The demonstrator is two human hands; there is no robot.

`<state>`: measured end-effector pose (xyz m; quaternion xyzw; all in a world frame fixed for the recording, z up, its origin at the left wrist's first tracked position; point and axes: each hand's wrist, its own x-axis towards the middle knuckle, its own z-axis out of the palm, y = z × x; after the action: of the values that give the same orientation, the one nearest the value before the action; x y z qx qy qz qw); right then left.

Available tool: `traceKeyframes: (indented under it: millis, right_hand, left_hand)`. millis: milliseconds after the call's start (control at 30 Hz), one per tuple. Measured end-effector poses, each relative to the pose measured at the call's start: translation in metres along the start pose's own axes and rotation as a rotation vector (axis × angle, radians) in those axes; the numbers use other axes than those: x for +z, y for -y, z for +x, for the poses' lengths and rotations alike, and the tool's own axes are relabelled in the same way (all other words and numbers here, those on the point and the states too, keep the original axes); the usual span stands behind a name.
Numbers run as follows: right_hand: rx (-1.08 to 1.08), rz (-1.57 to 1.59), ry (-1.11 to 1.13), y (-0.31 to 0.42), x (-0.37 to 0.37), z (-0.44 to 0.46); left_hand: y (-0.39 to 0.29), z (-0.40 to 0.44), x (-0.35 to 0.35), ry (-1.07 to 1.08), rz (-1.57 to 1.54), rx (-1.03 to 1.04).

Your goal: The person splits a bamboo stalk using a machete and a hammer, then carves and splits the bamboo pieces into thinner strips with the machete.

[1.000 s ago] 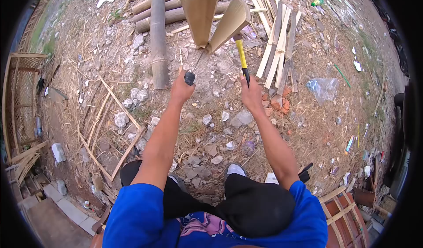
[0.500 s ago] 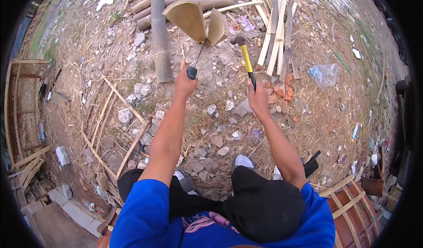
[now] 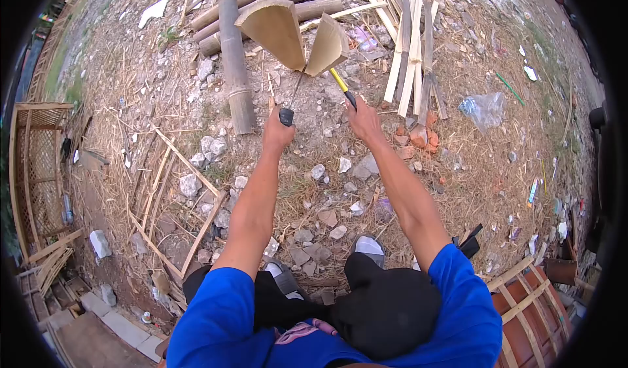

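My left hand [image 3: 278, 132] is closed around the black handle of a long-bladed knife [image 3: 298, 90]. The blade reaches up to the low point where two split bamboo halves meet: a wider left half [image 3: 273, 31] and a narrower right half [image 3: 327, 46], spread apart in a V. In my right hand [image 3: 365, 121] is a hammer [image 3: 338, 80], gripped by the black end of its yellow handle. The hammer's head is hidden behind the right bamboo half, and I cannot tell whether it touches it.
A grey bamboo pole [image 3: 237, 67] lies left of the split piece, with more poles [image 3: 281, 8] behind. Split strips [image 3: 413, 54] are piled at the right. Stones [image 3: 190, 185], brick bits [image 3: 424, 138] and a plastic bag [image 3: 484, 109] litter the ground.
My right hand has moved left with the hammer, whose head has gone out of sight behind the right bamboo half. That half has shifted and turned; my left hand stays on the knife.
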<state>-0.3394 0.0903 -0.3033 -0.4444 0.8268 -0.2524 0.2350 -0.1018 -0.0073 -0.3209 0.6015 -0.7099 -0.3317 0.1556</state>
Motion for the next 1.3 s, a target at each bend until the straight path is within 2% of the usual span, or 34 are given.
traceKeyframes:
  millis: [200,400,500,600,800,900,1067,1133,1233,1300]
  right_hand:
    - [0.023,0.179,-0.099,0.015,0.001,-0.016]
    - [0.007,0.078,-0.111,0.007,0.004,-0.018]
    - [0.111,0.017,-0.006,-0.011,0.003,-0.056]
    - [-0.080,-0.106,-0.205,-0.008,-0.005,-0.081]
    - [-0.467,0.629,-0.392,0.133,-0.105,-0.024]
    - [-0.668,0.510,-0.235,0.167,-0.124,0.020]
    - [-0.700,0.838,-0.126,0.204,-0.116,0.012]
    - [-0.744,0.926,-0.179,0.215,-0.115,0.010]
    - [-0.653,1.058,-0.149,0.234,-0.133,-0.012]
    - [-0.662,0.982,-0.208,0.239,-0.144,-0.021]
  left_hand:
    - [-0.015,0.002,-0.004,0.039,0.012,-0.062]
    - [-0.018,-0.008,-0.005,0.009,-0.026,-0.037]
    - [-0.022,-0.006,-0.008,0.021,0.002,-0.063]
    - [-0.029,-0.009,-0.008,0.051,0.055,-0.093]
    - [-0.032,-0.011,-0.005,0.037,0.071,-0.072]
    - [-0.040,-0.020,-0.011,0.028,0.050,-0.072]
    - [-0.054,-0.028,-0.037,0.048,0.047,-0.099]
    - [-0.049,-0.033,-0.040,0.017,0.026,-0.077]
    - [-0.044,-0.056,-0.053,0.001,0.039,-0.071]
    - [-0.048,-0.072,-0.067,0.025,0.053,-0.086]
